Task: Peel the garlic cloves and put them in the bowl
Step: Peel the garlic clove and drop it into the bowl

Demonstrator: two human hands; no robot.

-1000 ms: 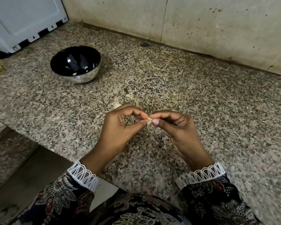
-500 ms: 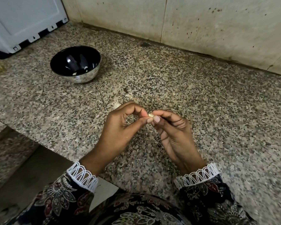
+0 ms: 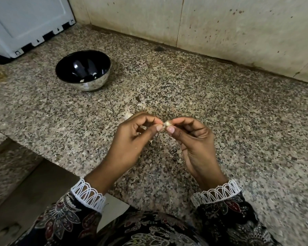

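Pale clove (image 3: 167,123) is pinched between left hand (image 3: 132,144) and right hand (image 3: 194,144) above the counter (image 3: 238,121); peeling appears underway. Transfer to the bowl (image 3: 89,84), well apart, would follow.

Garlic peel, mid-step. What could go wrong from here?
1. The garlic clove is tiny and pinched only at the fingertips of the left hand and right hand, in the air above the counter; it may slip and be hard to spot on the speckled granite.
2. The bowl sits away to the left, so the carry risks a drop.
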